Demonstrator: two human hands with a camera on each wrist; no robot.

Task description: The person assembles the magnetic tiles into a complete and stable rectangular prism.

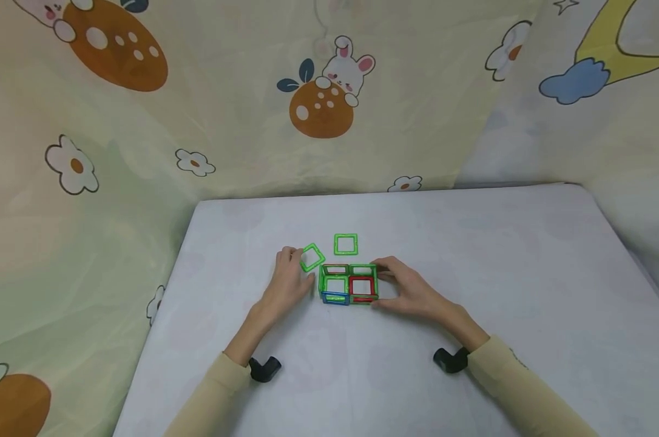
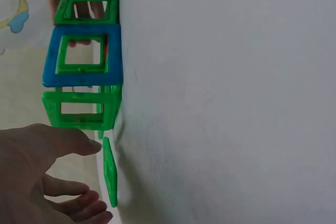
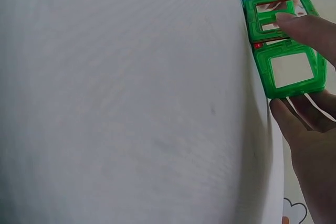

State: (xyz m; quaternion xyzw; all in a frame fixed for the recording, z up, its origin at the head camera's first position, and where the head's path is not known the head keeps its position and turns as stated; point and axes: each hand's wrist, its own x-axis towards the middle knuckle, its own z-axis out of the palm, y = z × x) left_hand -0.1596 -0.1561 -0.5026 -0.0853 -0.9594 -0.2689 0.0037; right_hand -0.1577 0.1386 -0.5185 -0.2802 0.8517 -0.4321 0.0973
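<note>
A small box-like structure of magnetic tiles (image 1: 336, 298), in green, red and blue frames, stands on the table. My right hand (image 1: 411, 290) holds its right end, with the thumb on the near side and fingers at the far side and end. My left hand (image 1: 287, 280) is just left of the structure, beside a loose green square tile (image 1: 312, 257) that lies turned at an angle. In the left wrist view, that green tile (image 2: 109, 172) appears edge-on near the parted thumb and fingers; whether a fingertip touches it is unclear.
Another loose green square tile (image 1: 346, 244) lies flat behind the structure. All stand on a white-covered table (image 1: 471, 243). A patterned cloth (image 1: 242, 109) hangs behind and at the sides. Black wrist-worn pieces (image 1: 265, 369) show at both cuffs.
</note>
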